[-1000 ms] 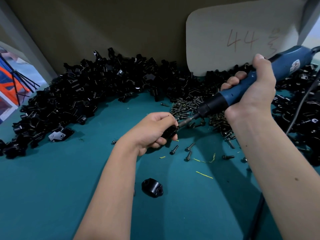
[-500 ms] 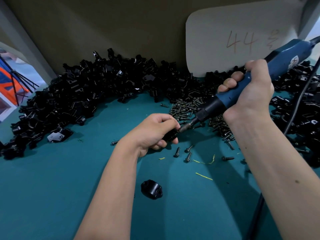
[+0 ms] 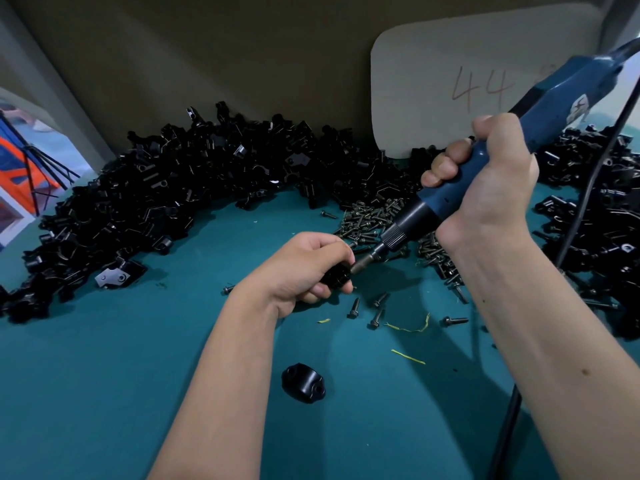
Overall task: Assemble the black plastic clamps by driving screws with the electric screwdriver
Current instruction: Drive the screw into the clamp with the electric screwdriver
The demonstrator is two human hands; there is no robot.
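While the teal counter (image 3: 104, 393) spreads across the whole view, a long heap of black plastic clamp parts (image 3: 180, 188) curves along its far edge, from the left side round to the right, against a brown back wall. A pale card (image 3: 450, 64) marked "44" leans on that wall above the heap. Just in front of the heap lies a pile of screws (image 3: 370, 220), with several loose ones scattered nearer. The right hand (image 3: 491, 181) grips the blue electric screwdriver (image 3: 540, 109) around its body, tool slanting down to the left, its black cord hanging at the right. The bit meets the black clamp (image 3: 337, 277) that the left hand (image 3: 304, 268) holds with curled fingers just above the counter. Nearer, a single clamp piece (image 3: 304, 382) lies alone on the counter, well apart from both hands. Thin yellow shavings (image 3: 408, 327) lie beside the loose screws.
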